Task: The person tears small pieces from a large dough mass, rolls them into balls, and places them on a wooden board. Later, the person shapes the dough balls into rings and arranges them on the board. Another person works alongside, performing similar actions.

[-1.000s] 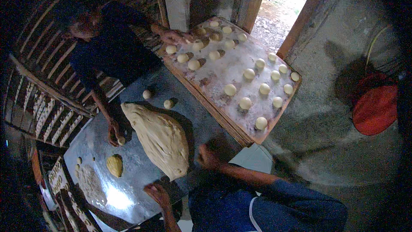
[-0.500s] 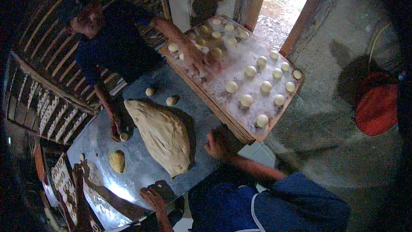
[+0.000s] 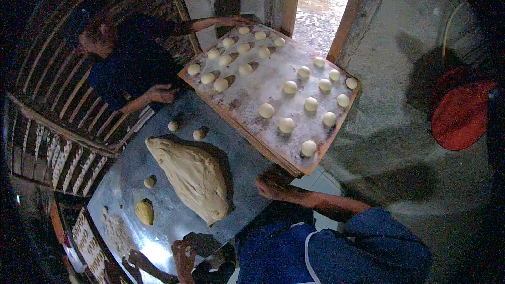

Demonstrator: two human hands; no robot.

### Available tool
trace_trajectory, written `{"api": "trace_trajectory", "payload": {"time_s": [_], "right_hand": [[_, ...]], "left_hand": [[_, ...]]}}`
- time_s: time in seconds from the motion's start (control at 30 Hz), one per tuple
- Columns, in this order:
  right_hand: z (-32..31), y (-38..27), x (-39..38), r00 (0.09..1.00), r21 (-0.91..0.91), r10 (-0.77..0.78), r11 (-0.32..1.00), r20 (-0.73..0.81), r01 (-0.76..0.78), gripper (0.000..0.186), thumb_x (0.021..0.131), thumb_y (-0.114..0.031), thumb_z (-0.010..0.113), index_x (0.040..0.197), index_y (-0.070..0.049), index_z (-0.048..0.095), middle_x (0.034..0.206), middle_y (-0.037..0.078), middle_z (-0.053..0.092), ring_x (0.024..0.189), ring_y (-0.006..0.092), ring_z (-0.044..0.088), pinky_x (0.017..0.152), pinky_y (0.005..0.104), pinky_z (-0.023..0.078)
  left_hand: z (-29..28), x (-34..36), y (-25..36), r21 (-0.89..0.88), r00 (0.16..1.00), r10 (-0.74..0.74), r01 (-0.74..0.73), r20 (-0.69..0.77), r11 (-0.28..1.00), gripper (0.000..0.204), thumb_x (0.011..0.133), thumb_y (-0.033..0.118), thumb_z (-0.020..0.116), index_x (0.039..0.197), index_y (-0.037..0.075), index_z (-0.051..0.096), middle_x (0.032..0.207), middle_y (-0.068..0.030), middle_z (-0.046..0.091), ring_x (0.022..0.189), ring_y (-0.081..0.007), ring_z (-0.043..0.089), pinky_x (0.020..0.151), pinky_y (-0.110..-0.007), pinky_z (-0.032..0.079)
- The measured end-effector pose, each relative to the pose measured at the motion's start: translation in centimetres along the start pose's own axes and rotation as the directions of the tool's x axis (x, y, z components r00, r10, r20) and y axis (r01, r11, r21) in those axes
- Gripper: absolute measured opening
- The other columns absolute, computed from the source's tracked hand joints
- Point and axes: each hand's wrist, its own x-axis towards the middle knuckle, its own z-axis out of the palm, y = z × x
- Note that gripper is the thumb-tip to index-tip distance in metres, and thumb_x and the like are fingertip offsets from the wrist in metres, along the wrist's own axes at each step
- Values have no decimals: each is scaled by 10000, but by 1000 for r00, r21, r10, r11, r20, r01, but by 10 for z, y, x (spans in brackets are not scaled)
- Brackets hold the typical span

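Firstly, right hand (image 3: 274,185), bare, bent inward at the near right side of the table; fingers turned from view, so whether they are open, closed or gripping anything cannot be told. Left hand (image 3: 183,256), bare, at the table's near edge, dark and partly shadowed; its grip likewise cannot be made out. Large dough mass (image 3: 189,179), one, pale cream, long and tapering at both ends, surface smooth with shallow folds; it lies left of the right hand and beyond the left hand, apart from both. Metal table (image 3: 244,163), grey, flat, with a bright glare near the left hand. Yellow lump (image 3: 144,212), one, ridged and rounded, left of the dough mass. Small dough ball (image 3: 149,181), one, beyond the yellow lump. Flour patch (image 3: 117,234), pale and powdery, at the table's left side. Wooden board (image 3: 260,81), flour-dusted, carrying round, smooth dough balls (image 3: 290,87) in two loose groups. Co-worker's hand (image 3: 162,93), over the table's far edge (the other arm reaches the board's far corner). Red object (image 3: 457,110), rounded, against the wall, partly lost in darkness at the right rim.
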Motion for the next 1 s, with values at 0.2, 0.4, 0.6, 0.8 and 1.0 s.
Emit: {"api": "trace_trajectory", "payload": {"time_s": [0.2,0.4,0.6,0.8,1.0], "right_hand": [[6,2,-33,948,-463,-319,840,2,284,329,959,-252,562,1204,-43,625,1252,170,564,1213,324,511,1029,519,422],[-69,-53,-64,937,226,-347,916,37,330,381,904,-191,679,1245,-37,608,1359,194,503,1287,359,508,1081,485,440],[-178,-107,-115,901,337,-293,854,-319,397,505,798,-155,827,1253,-96,615,1329,161,535,1187,341,596,1002,425,521],[-244,-82,-154,851,281,2,944,-526,171,559,789,-160,837,1272,-36,584,1257,184,620,1114,385,647,982,507,522],[-286,-65,-147,724,-30,-60,998,-687,55,961,753,-241,890,1459,37,301,1140,115,706,1033,274,678,1069,470,415]], "left_hand": [[-32,19,32,124,956,285,-292,72,948,269,713,28,685,979,46,650,1043,-184,577,1055,-402,562,932,-522,466],[-70,88,180,-51,989,145,-143,41,988,325,679,-44,713,980,74,681,1182,-188,571,1065,-389,587,856,-475,524],[-88,120,293,-369,996,52,-24,66,929,302,837,14,715,1118,121,701,1192,-159,625,1095,-346,605,856,-448,536],[-96,177,368,-423,933,300,-358,-197,832,532,703,-2,776,1208,67,625,1179,-167,615,1046,-355,620,855,-431,547],[-29,284,429,-516,811,566,-552,-150,655,842,680,-42,765,1450,62,441,1230,-172,637,1122,-338,626,1006,-400,495]]}}
